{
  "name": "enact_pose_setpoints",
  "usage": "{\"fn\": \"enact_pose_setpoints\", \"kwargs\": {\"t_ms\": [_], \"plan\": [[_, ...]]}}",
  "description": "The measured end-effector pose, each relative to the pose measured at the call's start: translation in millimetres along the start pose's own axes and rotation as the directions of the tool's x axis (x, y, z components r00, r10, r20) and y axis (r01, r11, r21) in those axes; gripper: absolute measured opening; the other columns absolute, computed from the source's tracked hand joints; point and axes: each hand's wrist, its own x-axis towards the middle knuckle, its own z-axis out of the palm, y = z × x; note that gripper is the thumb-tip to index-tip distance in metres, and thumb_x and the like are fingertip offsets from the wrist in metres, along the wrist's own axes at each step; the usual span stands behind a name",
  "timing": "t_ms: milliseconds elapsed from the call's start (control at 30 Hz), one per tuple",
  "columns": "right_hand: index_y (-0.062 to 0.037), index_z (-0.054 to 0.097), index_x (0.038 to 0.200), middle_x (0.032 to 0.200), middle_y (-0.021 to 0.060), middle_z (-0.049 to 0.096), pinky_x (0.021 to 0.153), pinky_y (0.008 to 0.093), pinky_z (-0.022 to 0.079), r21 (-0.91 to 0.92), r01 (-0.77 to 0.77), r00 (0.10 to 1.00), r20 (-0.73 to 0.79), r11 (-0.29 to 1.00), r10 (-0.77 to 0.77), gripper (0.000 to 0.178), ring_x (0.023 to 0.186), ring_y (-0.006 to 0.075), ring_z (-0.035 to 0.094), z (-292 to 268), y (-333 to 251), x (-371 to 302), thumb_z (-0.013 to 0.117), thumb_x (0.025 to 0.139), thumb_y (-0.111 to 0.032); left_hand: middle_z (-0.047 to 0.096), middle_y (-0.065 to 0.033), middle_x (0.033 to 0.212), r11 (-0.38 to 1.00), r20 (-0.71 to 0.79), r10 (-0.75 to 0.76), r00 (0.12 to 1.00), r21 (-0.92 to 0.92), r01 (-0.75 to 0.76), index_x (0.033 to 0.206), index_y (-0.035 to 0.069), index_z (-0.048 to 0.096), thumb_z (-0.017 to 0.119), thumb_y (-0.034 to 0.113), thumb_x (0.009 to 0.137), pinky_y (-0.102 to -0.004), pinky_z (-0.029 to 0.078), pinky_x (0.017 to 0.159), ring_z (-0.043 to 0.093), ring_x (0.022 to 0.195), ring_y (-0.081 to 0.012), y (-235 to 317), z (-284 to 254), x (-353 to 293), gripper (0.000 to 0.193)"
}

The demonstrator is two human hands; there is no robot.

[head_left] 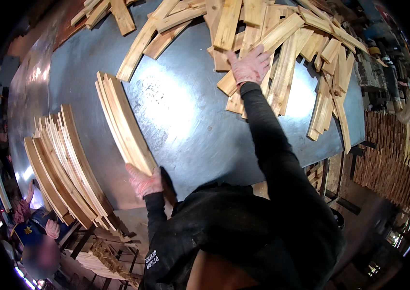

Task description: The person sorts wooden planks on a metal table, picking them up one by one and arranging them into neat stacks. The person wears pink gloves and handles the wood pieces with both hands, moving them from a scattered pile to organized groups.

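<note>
My left hand, in a pinkish glove, is closed round the near end of a small bundle of long wooden boards standing side by side on the metal table. My right hand, gloved alike, reaches far forward. It lies with fingers spread on a slanting wooden plank at the front of a loose, jumbled pile. Other planks stick out beneath and beside that hand, at several angles. The undersides of my right fingers are hidden.
To the left, a row of boards stands on edge, overhanging the table's near edge. More planks lie at the far left. Stacked wood stands beyond the table's right edge. Another person's gloved hand shows at lower left.
</note>
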Motion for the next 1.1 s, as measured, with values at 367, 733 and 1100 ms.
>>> {"fn": "enact_pose_setpoints", "kwargs": {"t_ms": [367,733,1100], "plan": [[0.0041,0.017,0.151,0.154,0.0255,0.025,0.116,0.0376,0.027,0.759,-0.318,0.927,0.374,0.569,0.018,0.089,0.144,0.034,0.027,-83.4,13.3,-74.2,0.067,0.08,-0.015,0.056,-0.0233,0.114,0.983,-0.208,0.167,0.964,0.111,-0.146,0.155,0.015,0.017,0.082,0.032,0.067,-0.0494,0.047,0.09,0.057,0.103,-0.0414,-83.6,3.0,-0.6,0.111],[0.002,0.047,0.137,0.143,0.0212,0.039,0.113,0.0418,0.03,0.887,0.122,0.886,0.105,0.445,-0.453,0.065,0.136,0.0353,0.037,-56.1,-108.9,-97.9,0.069,0.076,-0.008,0.049,-0.0247,0.136,0.981,-0.255,0.195,0.947,0.057,-0.187,0.148,0.005,0.03,0.084,0.024,0.061,-0.0472,0.044,0.101,0.052,0.12,-0.0419,-80.7,6.1,4.3,0.104],[-0.0051,0.061,0.114,0.095,0.0151,0.067,0.081,0.0479,0.047,-0.317,0.359,0.816,-0.349,0.878,-0.46,0.076,0.087,0.0313,0.062,19.1,-202.6,214.8,0.067,0.071,-0.067,0.048,-0.0228,0.138,0.998,-0.182,0.06,0.982,0.031,-0.055,0.152,0.01,0.026,0.086,0.023,0.06,-0.0455,0.041,0.106,0.049,0.125,-0.0404,-69.2,5.7,-2.1,0.111]]}}
